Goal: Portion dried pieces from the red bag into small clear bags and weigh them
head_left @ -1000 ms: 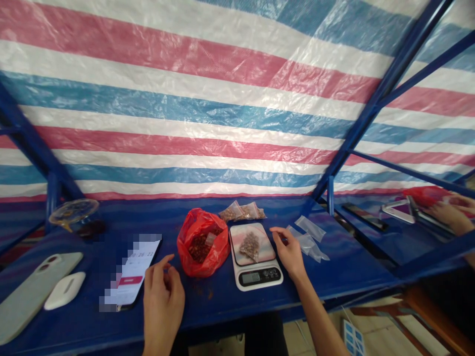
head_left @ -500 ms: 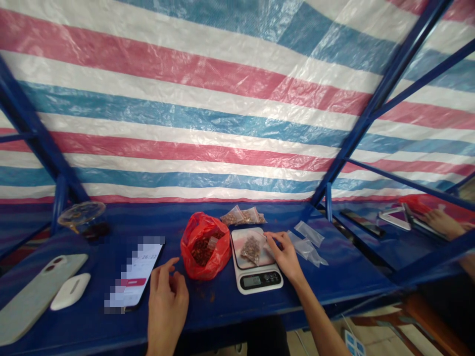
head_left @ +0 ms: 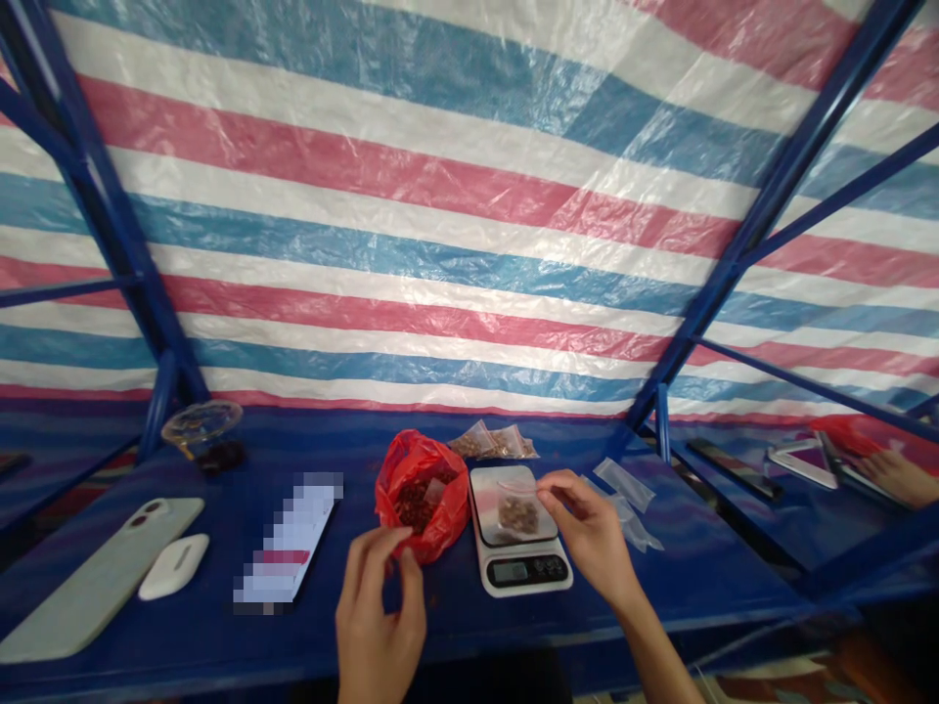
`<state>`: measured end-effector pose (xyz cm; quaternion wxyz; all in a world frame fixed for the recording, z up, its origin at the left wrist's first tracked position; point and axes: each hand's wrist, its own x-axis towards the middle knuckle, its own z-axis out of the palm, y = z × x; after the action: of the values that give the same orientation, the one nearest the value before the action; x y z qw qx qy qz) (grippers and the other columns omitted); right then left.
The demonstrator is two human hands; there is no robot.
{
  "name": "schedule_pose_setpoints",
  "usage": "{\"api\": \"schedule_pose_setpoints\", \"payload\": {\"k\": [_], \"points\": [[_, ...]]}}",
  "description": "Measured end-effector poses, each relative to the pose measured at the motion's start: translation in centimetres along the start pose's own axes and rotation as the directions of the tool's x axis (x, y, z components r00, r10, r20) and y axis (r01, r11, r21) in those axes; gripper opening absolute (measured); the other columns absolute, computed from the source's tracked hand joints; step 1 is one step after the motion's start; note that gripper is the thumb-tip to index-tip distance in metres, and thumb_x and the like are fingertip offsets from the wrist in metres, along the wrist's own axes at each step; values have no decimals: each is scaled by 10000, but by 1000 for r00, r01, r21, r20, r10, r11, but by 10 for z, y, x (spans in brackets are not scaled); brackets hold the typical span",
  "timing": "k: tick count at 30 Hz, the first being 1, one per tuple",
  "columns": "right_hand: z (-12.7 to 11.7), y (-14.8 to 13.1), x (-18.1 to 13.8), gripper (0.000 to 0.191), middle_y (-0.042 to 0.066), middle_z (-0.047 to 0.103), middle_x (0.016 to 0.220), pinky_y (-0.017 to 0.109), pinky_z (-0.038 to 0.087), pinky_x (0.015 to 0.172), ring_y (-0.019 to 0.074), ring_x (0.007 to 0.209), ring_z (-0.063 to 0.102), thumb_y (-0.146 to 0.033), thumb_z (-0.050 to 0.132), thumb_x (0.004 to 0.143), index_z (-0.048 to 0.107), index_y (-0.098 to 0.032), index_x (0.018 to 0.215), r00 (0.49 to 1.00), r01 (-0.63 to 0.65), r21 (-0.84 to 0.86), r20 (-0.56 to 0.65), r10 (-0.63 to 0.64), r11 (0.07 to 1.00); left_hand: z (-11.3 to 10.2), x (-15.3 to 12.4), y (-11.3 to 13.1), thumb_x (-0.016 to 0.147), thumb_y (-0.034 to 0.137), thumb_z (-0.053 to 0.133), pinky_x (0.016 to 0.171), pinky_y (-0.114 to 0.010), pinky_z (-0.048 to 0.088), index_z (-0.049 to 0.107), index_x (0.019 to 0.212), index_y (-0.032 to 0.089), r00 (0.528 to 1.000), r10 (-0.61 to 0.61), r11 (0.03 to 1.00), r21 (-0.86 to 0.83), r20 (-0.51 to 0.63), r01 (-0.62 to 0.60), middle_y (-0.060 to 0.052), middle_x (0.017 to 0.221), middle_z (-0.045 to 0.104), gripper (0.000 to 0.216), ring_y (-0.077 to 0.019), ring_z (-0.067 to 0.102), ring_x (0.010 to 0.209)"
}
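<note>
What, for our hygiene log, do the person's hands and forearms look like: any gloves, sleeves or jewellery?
Both hands are bare: the left hand and the right hand show no gloves, and no rings are visible. The right forearm has no sleeve or watch showing. The left forearm is mostly out of view.

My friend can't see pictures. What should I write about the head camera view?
A right hand holds a small clear bag of brown bits on a white kitchen scale. The left hand is by a red plastic bag of more bits, on a blue table.
</note>
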<state>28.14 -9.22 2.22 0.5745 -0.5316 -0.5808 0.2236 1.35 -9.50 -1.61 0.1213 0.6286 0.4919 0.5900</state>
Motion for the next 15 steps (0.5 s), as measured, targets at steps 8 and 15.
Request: {"api": "schedule_pose_setpoints", "payload": {"k": [8, 15], "points": [[41, -10, 21, 178, 21, 648, 906, 286, 506, 769, 180, 842, 634, -397, 670, 942, 636, -228, 991, 996, 86, 143, -38, -81, 986, 63, 56, 42, 970, 451, 590, 907, -364, 551, 704, 1106, 203, 843, -48, 902, -339, 535, 266, -79, 1088, 764, 305, -239, 712, 997], [60, -5, 18, 349, 28, 647, 1038, 304, 508, 835, 186, 924, 640, -354, 644, 968, 547, -272, 1293, 995, 19, 213, 94, -40, 977, 70, 69, 28, 958, 460, 598, 867, -330, 540, 705, 998, 181, 842, -73, 847, -412, 535, 335, -71, 996, 763, 301, -229, 714, 938]]}}
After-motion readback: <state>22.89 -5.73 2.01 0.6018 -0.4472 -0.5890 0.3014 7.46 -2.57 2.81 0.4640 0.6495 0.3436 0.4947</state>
